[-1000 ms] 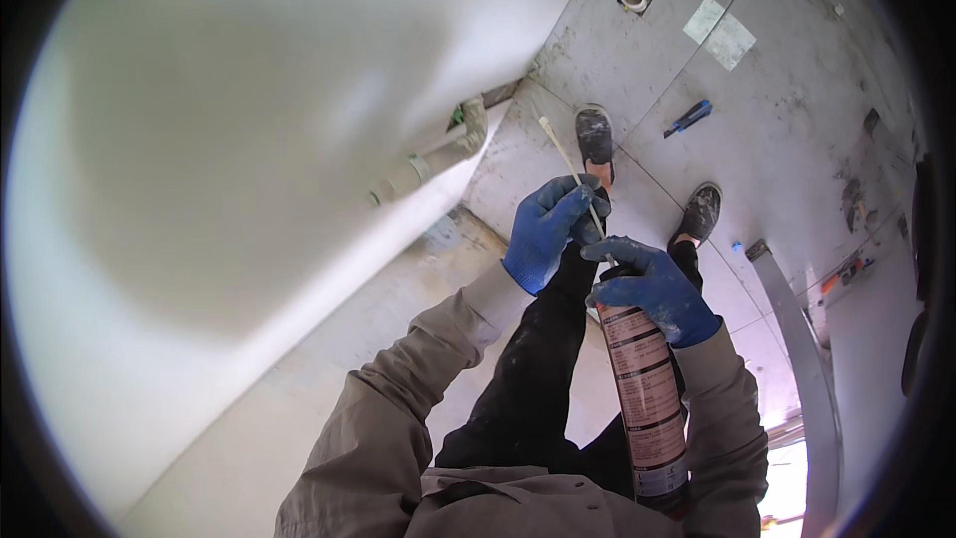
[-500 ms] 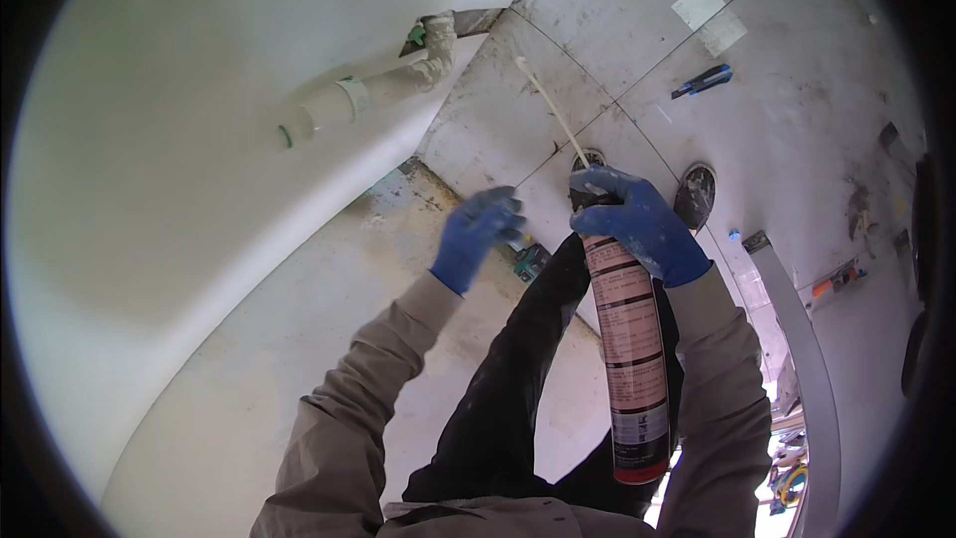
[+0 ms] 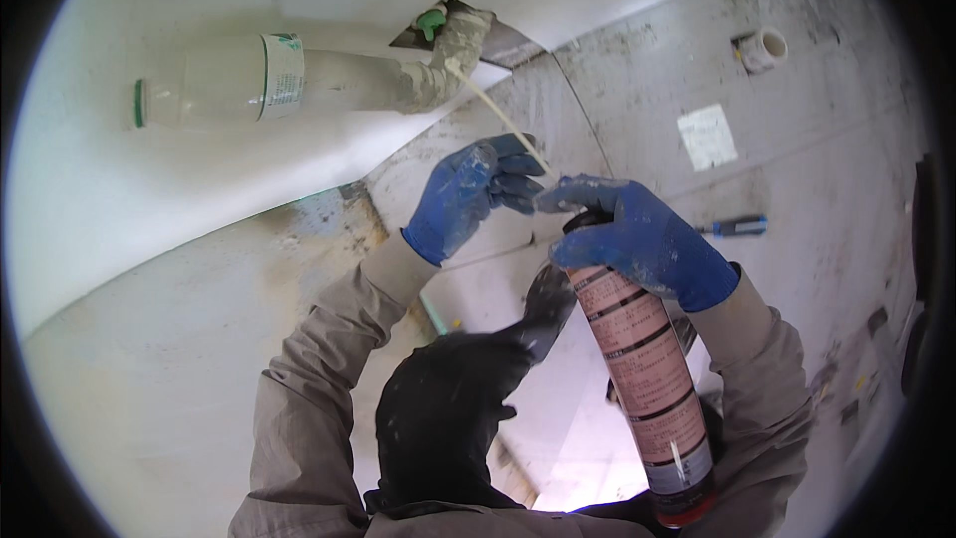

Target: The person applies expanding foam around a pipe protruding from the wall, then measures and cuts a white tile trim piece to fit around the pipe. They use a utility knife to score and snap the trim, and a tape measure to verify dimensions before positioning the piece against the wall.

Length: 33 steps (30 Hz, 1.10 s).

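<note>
My right hand (image 3: 637,239) is wrapped round the top of a spray foam can (image 3: 647,379) with a pink label and a red base end. From the can's top a thin pale straw nozzle (image 3: 503,118) runs up and left; its tip overlaps the elbow of a grimy pipe (image 3: 461,52) at the wall. Beside the straw, my left hand (image 3: 478,184) is open with fingers apart and slightly curled; whether they touch the straw I cannot tell. A clear plastic bottle (image 3: 224,80) with a green cap covers the pipe's end. Both hands wear stained blue gloves.
A green fitting (image 3: 431,23) shows in the wall opening by the pipe elbow. On the tiled floor at right lie a utility knife (image 3: 739,226) and a white paper sheet (image 3: 707,136). A white pipe stub (image 3: 764,50) rises farther off. My bent leg (image 3: 448,408) is below the hands.
The pipe and bottle appear larger and closer. The can and its straw have shifted relative to the pipe, so the tip now overlaps the elbow. My left hand has come up beside the straw.
</note>
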Motion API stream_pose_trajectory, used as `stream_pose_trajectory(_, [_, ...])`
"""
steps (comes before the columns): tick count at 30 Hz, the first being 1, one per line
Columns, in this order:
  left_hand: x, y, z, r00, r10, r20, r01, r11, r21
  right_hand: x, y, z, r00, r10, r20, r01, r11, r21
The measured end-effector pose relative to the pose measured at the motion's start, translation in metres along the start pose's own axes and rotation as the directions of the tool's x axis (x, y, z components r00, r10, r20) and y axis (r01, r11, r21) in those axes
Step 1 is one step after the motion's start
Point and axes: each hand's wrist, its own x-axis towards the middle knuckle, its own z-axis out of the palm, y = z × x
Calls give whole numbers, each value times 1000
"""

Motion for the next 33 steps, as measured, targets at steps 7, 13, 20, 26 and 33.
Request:
stream_pose_trajectory(7, [43, -11, -7, 973, 196, -118, -188, 979, 80, 34, -11, -6, 995, -85, 47, 94, 960, -262])
stream_pose_trajectory(13, [58, -12, -11, 914, 321, -250, -342, 939, -45, 57, -17, 5, 998, -61, -12, 58, 982, -180])
stream_pose_trajectory(20, [69, -5, -7, 890, 371, -266, -421, 892, -165, 95, -18, 2, 686, -615, 390, 631, 234, -740])
stream_pose_trajectory(26, [70, -15, -4, 856, 462, -231, -498, 858, -130, 106, -10, 0, 715, -558, 421, 519, 20, -854])
stream_pose_trajectory(33, [69, -12, -2, 789, 531, -308, -547, 836, 41, 118, -9, 4, 680, -546, 489, 498, -145, -855])
